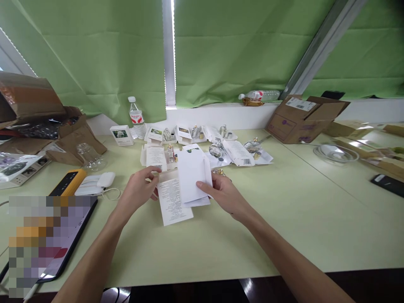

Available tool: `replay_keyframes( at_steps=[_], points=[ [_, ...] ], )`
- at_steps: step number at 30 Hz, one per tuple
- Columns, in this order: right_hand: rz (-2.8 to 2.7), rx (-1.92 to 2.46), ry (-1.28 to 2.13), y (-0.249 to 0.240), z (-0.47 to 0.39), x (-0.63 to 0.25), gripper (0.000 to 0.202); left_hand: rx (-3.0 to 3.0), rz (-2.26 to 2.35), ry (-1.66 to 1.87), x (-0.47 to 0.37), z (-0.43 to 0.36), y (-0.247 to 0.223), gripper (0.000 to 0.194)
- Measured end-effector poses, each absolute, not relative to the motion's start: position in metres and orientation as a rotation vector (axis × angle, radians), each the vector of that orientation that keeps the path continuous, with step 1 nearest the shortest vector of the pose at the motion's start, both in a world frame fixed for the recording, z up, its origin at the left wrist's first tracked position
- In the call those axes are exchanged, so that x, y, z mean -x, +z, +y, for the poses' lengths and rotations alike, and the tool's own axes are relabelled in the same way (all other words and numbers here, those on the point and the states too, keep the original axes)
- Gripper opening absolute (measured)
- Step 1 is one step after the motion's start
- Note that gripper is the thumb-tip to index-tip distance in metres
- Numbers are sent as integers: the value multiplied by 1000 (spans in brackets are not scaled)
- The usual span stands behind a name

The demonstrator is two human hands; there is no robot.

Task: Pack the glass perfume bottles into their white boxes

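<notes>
Fingers, right side: the right hand (225, 195) has a flattened white carton (193, 176) clamped at its right edge, thumb laid flat on the front and the other fingers tucked round behind, so basically no gap there.
Fingers, left side: the left hand (141, 184) is half curled, thumb and index a bit apart right by the upper left corner of a printed white panel (174, 203). Honestly can't tell if it's pinching it.
Carton and panel: both sit mid-view over the near half of the table, carton overlapping the panel's right side. Can't tell if they're one piece. Panel is covered in fine print, carton is mostly blank with a bit of green picture up top.
Perfume bottles: just beyond the hands there's a slim glass bottle (171, 154) by an opened box, then a round faceted bottle (216, 149) and another faceted bottle (252, 146) further right, with a barcoded white box (239, 152) lying between those two.
Back row: flower-picture box (121, 135) stands upright at the left end, next to an upright water bottle (137, 118).
Table edges: tablet (74, 235) near left, partly pixelated; brown cardboard box (303, 120) far right; coiled clear tubing (336, 152) near that box.
Backdrop: green blinds (252, 46) above a white sill, a second bottle (267, 95) lying on it.
</notes>
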State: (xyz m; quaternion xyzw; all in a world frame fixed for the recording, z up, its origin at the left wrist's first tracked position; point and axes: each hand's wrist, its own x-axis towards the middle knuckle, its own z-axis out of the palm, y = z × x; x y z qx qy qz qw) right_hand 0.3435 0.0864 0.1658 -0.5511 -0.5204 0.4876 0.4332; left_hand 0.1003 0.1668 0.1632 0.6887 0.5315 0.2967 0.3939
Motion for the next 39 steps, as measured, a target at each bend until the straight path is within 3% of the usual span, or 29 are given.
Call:
replay_keyframes(
  at_steps=[21, 39],
  points=[
    [-1340, 1337, 1116, 163, 87, -346, 33, -2169, 1343, 1341, -119, 143, 170, 31],
    [-1350, 1306, 1105, 161, 88, -346, 33, -2207, 1343, 1197, -125, 142, 169, 26]
  ],
)
